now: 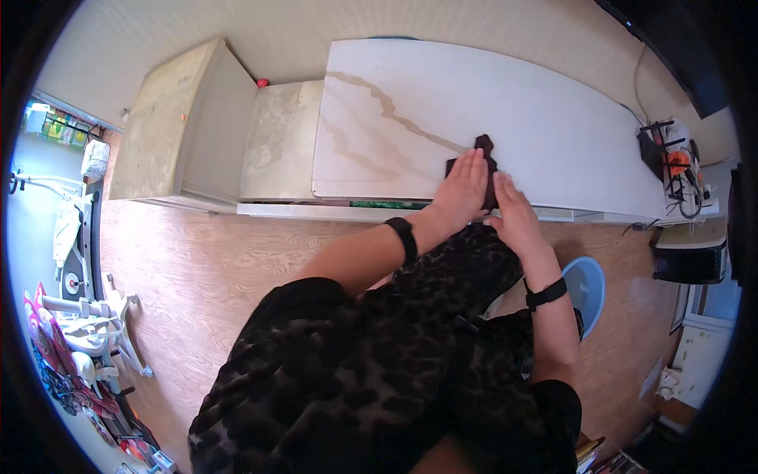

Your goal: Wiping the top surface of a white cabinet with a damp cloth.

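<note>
A dark maroon cloth (485,145) lies crumpled on the white marble-patterned top (562,136) of a low cabinet, near its front edge. My left hand (465,192) is laid over the cloth with its fingers straight and together, holding it against the top. Part of the cloth is hidden under that hand. Close by on the right, my right hand (516,213) is held along the cloth's edge, fingers extended and thumb apart. Nothing shows between its fingers and thumb. Each wrist wears a black band.
A taller worn cabinet (160,124) adjoins on the left, with a small red ball (263,83) behind. On the wood floor (249,255), a blue basin (586,290) stands to my right. A black wire rack (669,148) is at the top's right end. Exercise equipment (77,237) lines the left.
</note>
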Demonstrator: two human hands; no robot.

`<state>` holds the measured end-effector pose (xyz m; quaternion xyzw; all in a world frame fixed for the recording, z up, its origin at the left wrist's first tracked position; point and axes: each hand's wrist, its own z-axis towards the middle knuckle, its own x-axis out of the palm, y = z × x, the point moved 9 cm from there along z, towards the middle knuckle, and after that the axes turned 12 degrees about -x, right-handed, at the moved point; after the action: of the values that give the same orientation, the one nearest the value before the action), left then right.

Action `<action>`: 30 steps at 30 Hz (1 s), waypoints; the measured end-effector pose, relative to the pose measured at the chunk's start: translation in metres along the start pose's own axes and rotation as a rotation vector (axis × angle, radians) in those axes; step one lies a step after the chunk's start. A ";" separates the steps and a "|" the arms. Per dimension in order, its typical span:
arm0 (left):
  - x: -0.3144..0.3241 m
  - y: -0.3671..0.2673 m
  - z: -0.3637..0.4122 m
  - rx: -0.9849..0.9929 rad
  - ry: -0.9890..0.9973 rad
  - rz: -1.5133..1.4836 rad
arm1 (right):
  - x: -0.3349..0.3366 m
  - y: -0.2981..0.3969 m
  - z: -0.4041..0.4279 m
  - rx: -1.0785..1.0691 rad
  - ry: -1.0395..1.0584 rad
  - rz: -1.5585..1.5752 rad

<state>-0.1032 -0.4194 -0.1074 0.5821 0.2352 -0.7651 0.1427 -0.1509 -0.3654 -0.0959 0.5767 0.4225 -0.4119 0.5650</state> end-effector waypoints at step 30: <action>-0.094 0.233 -0.168 -0.366 -0.125 -0.109 | 0.025 0.197 0.117 -0.523 0.018 0.038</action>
<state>0.1763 -0.5338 -0.0985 0.4842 0.3923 -0.7509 0.2186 0.0447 -0.4831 -0.0625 0.4227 0.5087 -0.2727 0.6987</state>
